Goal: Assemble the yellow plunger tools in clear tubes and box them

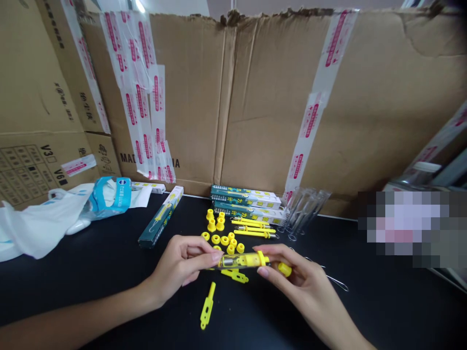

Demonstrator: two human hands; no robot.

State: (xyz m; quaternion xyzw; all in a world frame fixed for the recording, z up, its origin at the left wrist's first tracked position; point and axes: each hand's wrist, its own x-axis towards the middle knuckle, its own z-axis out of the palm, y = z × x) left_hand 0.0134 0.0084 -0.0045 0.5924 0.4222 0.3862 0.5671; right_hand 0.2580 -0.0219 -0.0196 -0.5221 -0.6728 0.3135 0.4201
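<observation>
A clear spring scale tube [243, 260] with a yellow insert and a metal spring lies level between my two hands. My left hand [182, 262] pinches its left end between thumb and fingers. At the other end, my right hand [299, 274] has thumb and fingertips closed on the yellow collar [261, 259]. Another yellow cap [284, 270] shows in the crook of my right hand; whether it is held there or lies behind is unclear. Below the tube, flat yellow slotted pieces [206, 308] rest on the black table. Several yellow rings [216, 239] sit just behind.
Yellow rods with springs [255, 234], flanged yellow plugs [211, 225] and upright clear tubes [301, 214] stand or lie farther back. Spring scale boxes [244, 197] are stacked against the cardboard wall [270, 107]. A tissue pack [111, 197] is left, bent wires [337, 283] right.
</observation>
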